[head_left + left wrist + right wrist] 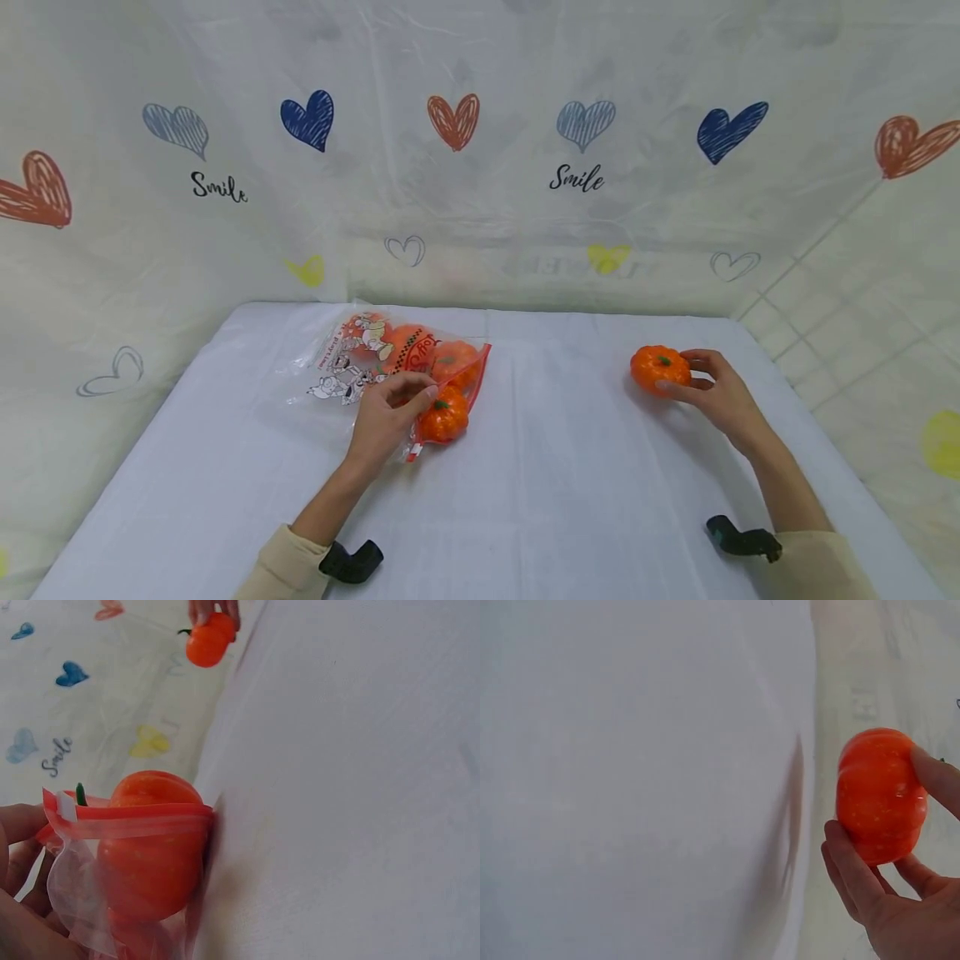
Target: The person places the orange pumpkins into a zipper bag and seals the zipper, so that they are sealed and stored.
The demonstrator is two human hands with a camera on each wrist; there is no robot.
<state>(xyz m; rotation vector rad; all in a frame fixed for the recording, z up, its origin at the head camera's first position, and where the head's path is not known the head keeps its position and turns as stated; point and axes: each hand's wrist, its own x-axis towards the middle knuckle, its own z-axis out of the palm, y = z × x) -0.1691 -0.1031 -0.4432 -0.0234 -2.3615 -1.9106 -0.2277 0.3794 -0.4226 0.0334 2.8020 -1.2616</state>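
Observation:
My right hand (720, 396) grips a small orange toy pumpkin (660, 371) with a green stem, thumb and fingers about its sides. The right wrist view shows this pumpkin (881, 795) raised off the table, its shadow apart from it. On the left, my left hand (390, 417) pinches the edge of a clear zip bag (330, 375) with a red rim and printed cartoon figures. Several orange pumpkins lie inside the bag. One pumpkin (444, 415) sits at its mouth, partly out past the red zip strip (142, 812) in the left wrist view.
A white cloth covers the table (555, 467). Behind it hangs a pale curtain (510, 217) with printed hearts and "Smile" lettering. Dark curved pieces (351, 562) are at both sleeve cuffs.

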